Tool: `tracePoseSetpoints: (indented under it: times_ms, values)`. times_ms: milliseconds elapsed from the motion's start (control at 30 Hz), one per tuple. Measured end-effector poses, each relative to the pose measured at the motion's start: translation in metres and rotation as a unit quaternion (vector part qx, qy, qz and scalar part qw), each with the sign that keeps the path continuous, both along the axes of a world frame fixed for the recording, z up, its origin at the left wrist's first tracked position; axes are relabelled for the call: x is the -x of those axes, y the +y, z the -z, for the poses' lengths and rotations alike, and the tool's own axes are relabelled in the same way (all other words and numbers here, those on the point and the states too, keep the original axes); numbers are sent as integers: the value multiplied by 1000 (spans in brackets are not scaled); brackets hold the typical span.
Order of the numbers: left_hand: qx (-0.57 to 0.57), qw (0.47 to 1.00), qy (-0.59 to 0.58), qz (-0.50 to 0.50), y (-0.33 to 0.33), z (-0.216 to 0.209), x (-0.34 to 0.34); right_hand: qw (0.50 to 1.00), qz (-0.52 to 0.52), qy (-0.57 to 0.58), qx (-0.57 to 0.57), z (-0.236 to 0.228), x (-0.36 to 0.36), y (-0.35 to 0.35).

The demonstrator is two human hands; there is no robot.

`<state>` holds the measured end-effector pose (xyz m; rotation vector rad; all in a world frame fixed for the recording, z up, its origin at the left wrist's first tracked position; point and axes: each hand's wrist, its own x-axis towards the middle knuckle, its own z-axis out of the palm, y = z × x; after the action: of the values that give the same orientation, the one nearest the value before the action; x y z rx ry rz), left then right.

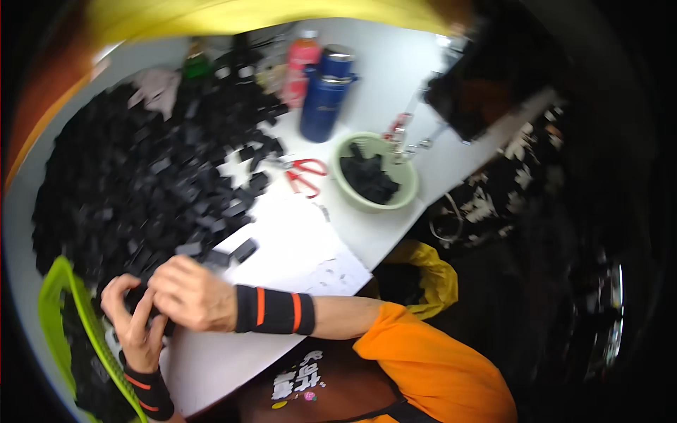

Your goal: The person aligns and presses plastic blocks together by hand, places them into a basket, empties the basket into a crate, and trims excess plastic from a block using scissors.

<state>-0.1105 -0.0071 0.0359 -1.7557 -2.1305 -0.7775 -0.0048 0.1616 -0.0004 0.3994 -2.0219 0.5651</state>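
Note:
My left hand [136,326] and my right hand [194,292] meet at the near edge of a large heap of small black rectangular pieces [141,183]. The fingers of my left hand are bent, their tips against those of my right hand. My right fingers are curled inward and pressed together. Something dark shows between the hands, but blur and the fingers hide what it is. Close to my right hand, a few loose black pieces [245,249] lie beside a white paper sheet [296,243]. A green basket [95,338] with black pieces in it stands by my left wrist.
Red-handled scissors [305,176] lie beyond the paper. Behind them stand a blue flask [326,99] and a pink bottle [300,70]. A pale green bowl [410,194] holds black pieces near the table's right edge. A yellow bag [441,282] hangs below that edge.

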Motion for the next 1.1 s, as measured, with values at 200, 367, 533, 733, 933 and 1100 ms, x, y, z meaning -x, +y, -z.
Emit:
tracePoseSetpoints:
  times_ms: [200,367,533,733,933,1100]
  values:
    - [27,999,8,-23,-11,-12,-54,964,-85,-252,-5,-37,-71,23]
    - [65,980,-31,-187,-44,26,-106,929,-26,-360,86,-29,-98,22]
    - [42,984,-98,-143,-36,33,-123,941,163,-276,-106,-42,-52,17]
    - [12,974,-3,-226,-31,31,-98,959,116,-215,-145,-36,-30,34]
    - [68,978,-63,-185,-42,33,-127,948,17,-291,130,-23,-100,-12]
    - [79,979,-129,-137,-43,23,-130,930,73,-360,5,-9,-99,-40]
